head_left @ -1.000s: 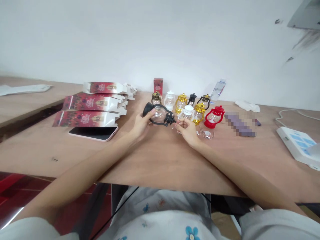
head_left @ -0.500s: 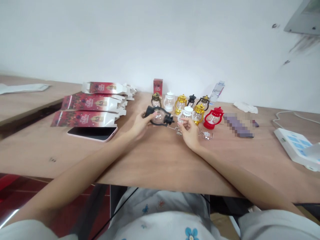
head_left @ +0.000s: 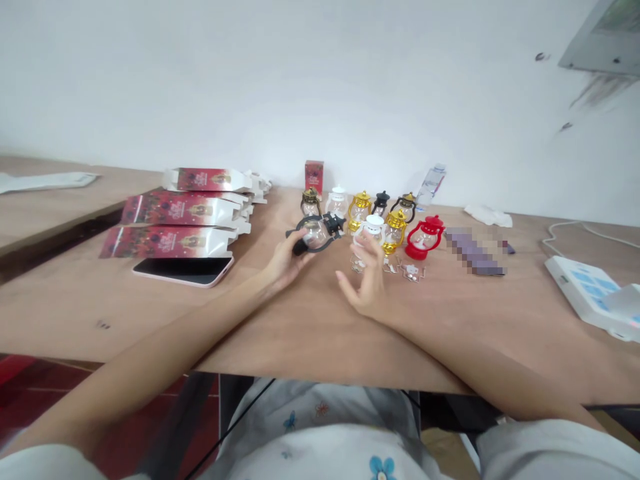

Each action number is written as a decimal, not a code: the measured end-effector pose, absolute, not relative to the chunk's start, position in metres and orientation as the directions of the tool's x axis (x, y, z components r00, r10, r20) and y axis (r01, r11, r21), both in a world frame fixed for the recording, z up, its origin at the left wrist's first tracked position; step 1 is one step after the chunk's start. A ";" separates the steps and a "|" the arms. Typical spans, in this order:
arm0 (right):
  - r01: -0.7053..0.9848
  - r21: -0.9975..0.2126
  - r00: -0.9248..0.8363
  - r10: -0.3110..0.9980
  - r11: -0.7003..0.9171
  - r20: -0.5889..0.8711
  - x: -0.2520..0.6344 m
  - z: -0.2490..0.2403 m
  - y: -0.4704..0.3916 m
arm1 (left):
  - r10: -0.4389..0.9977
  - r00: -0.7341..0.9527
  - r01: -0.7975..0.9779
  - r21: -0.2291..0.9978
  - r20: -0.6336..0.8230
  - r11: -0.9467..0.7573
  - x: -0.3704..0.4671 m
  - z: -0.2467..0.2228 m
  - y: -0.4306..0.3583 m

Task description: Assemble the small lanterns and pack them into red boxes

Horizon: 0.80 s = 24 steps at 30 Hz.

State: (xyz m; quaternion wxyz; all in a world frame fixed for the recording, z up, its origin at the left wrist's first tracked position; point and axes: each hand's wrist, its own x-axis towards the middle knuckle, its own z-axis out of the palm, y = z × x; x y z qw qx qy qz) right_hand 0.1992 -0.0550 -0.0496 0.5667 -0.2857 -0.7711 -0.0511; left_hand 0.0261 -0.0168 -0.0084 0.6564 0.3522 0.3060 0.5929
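My left hand (head_left: 284, 265) grips a small black lantern (head_left: 317, 235) with a clear globe, tilted on its side above the table. To its right, my right hand (head_left: 365, 280) is raised with fingers apart and holds nothing. Beyond that hand stands a white lantern (head_left: 373, 229), partly hidden by the fingers. A gold lantern (head_left: 395, 233) and a red lantern (head_left: 425, 238) stand beside it. Several small wire-and-metal pieces (head_left: 412, 272) lie on the table close to my right hand.
More lanterns stand behind, with an upright red box (head_left: 314, 179). Several flattened red boxes (head_left: 173, 241) lie left, above a phone (head_left: 183, 271). On the right are a white power strip (head_left: 590, 293), a purple blurred item (head_left: 475, 252) and a tissue (head_left: 487, 215).
My right hand has opened and drawn back toward me, away from the thin wire it pinched. The black lantern in my left hand has tipped more upright.
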 end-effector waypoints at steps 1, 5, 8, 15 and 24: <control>0.454 -0.394 -0.112 0.491 0.799 0.864 0.199 -0.051 -0.052 | 0.991 0.133 -0.564 0.824 0.017 0.061 0.028 -0.009 -0.019; 0.222 -0.728 -0.051 0.754 0.648 0.655 0.201 -0.057 -0.038 | 0.972 0.237 -0.469 0.876 0.008 0.107 0.036 -0.015 -0.028; 0.202 -0.767 0.036 0.778 0.610 0.628 0.203 -0.058 -0.034 | 0.949 0.314 -0.281 0.959 0.043 0.049 0.038 -0.015 -0.029; 0.241 -0.767 0.077 0.776 0.594 0.625 0.202 -0.053 -0.040 | 0.781 0.370 0.598 0.514 0.504 -0.615 -0.025 0.027 -0.018; 0.335 -0.688 -0.060 0.744 0.644 0.666 0.202 -0.050 -0.039 | 0.763 0.390 0.920 -0.257 0.515 -0.297 -0.161 0.014 -0.023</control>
